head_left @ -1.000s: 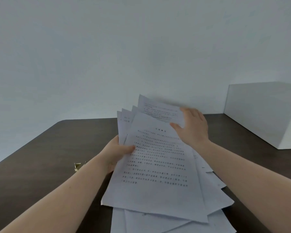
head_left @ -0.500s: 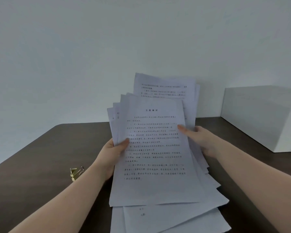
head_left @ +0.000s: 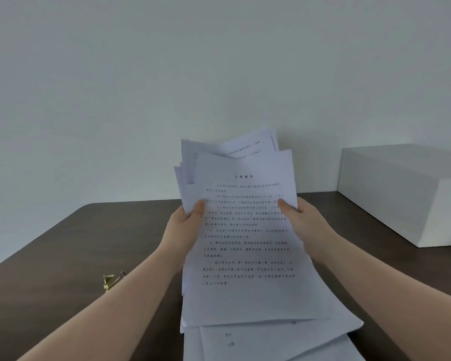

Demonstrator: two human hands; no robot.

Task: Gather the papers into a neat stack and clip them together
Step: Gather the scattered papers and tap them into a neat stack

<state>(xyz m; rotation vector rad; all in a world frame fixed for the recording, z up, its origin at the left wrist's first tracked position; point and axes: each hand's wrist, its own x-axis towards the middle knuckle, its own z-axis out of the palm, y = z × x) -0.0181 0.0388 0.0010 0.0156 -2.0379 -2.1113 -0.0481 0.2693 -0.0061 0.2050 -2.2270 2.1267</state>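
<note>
Since the earlier frame our right hand (head_left: 301, 220) has joined our left hand (head_left: 185, 225), both pinching the papers (head_left: 248, 243); next we tap uneven edges square on the surface (head_left: 63, 256).

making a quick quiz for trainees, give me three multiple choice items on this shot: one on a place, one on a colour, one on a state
1. Where is the binder clip?
A. on the table, left of the left forearm
B. on the white box
C. clipped on the papers

2. What colour is the table?
A. white
B. dark brown
C. green

3. How are the papers?
A. flat, untouched
B. neatly squared
C. held up, edges uneven

Answers: 1 A, it lies loose beside the forearm. 2 B, dark wood tone. 3 C, left hand and right hand grip the sides; top edges fan out.
</note>
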